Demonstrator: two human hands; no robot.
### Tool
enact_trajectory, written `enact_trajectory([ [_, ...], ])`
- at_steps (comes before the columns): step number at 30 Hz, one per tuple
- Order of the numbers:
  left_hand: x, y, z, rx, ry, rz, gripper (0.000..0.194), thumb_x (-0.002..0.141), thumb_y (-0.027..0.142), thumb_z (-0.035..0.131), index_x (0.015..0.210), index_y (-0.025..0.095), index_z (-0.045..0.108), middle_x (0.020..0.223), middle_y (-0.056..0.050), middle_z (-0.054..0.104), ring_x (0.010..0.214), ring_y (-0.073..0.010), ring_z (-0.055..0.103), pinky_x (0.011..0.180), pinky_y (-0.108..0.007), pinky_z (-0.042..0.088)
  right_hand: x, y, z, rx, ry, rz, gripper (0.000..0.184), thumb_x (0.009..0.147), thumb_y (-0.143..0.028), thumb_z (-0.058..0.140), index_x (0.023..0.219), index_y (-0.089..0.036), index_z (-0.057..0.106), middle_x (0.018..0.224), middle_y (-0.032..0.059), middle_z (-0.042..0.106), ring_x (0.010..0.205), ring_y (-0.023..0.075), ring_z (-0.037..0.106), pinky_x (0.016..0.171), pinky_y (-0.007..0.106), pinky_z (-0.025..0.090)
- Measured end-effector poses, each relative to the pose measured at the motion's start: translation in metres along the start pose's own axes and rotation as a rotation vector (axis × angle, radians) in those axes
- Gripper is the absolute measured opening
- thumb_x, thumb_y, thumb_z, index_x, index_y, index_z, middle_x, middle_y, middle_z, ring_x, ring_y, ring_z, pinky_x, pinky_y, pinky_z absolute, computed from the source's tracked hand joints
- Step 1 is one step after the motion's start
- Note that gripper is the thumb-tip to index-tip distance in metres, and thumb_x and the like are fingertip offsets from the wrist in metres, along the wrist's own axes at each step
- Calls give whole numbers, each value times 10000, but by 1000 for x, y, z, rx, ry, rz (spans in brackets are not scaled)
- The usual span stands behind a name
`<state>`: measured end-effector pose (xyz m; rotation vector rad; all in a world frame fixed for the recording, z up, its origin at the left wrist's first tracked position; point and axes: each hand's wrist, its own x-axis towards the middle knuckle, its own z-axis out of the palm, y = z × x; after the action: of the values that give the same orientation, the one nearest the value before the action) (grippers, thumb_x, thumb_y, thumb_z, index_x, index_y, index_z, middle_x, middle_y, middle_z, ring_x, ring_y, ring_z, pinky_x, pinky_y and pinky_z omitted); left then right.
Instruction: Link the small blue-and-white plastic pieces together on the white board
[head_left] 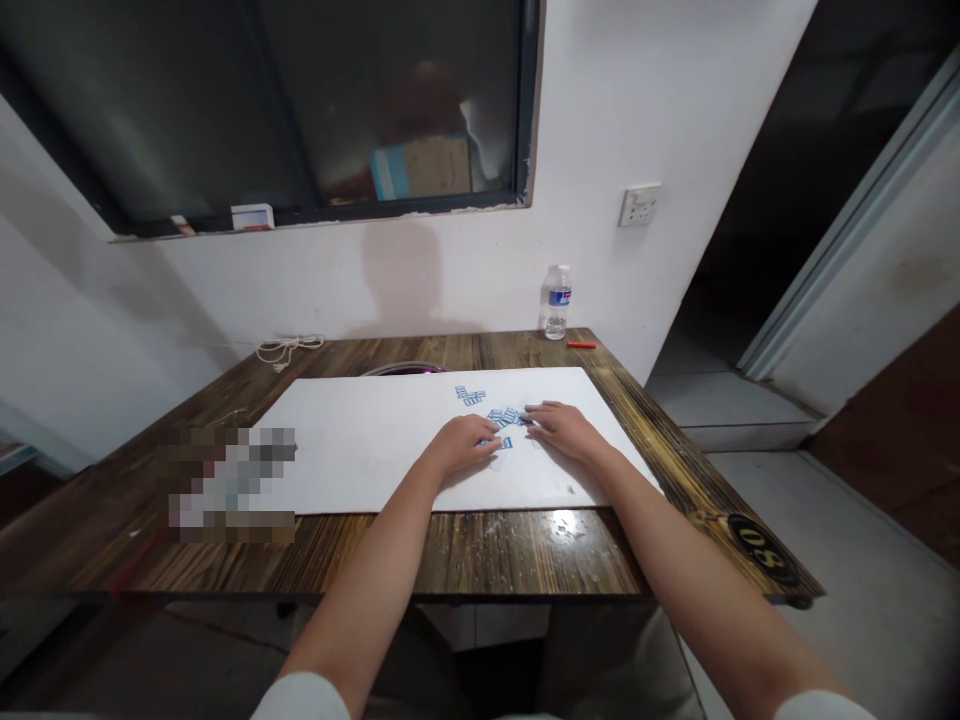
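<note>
A small heap of blue-and-white pieces (506, 417) lies on a white board (360, 440); their exact kind is too small to tell. My left hand (465, 444) rests at the left side of the heap, fingers reaching forward and the thumb apart. It is beside a loose blue-edged piece (507, 443). Over the heap's right side lies my right hand (564, 430), its fingers stretched out and touching the pieces. A second cluster of similar pieces (471, 396) sits farther back, to the left of the heap.
The board lies on a dark wooden table (495, 560). At the back stand a water bottle (556, 303) and a red pen-like stick (581, 345). A white cable (289, 348) is coiled at the back left. A blurred patch (240, 485) covers the board's left edge.
</note>
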<state>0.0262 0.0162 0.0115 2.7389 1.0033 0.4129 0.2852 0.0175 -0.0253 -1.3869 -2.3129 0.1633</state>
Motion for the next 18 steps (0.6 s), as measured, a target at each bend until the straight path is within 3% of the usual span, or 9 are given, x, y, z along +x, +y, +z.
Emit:
enact_trajectory([
  [7,2,6,5,90,87,-126,234,903,318,554,1016,276,755,1207,-21,710,1209,-236,574,1019,-384,422,1,-3,-3,-67,135,123,301,916,-332,589,1172,-214,695,1254,102,672,1190,288,555,985,419,419],
  [12,3,2,8,73,232,-196,180,871,265,604,969,252,755,1272,-51,674,1227,-264,555,1015,-438,422,1,-4,-6,-33,235,195,147,874,-316,623,864,-209,724,904,78,720,909,244,605,808,345,414],
  [15,4,-2,8,7,322,-214,141,835,160,614,858,213,743,1077,-61,734,1084,-242,614,958,-402,452,2,-2,-6,31,231,262,230,907,-345,571,795,-207,717,735,53,686,734,208,590,692,306,394],
  [18,4,-3,7,-74,401,-271,177,784,57,599,766,191,713,881,-46,720,896,-203,641,828,-332,480,2,-2,-7,35,259,214,239,914,-279,537,810,-201,738,742,67,695,769,215,597,723,308,403],
])
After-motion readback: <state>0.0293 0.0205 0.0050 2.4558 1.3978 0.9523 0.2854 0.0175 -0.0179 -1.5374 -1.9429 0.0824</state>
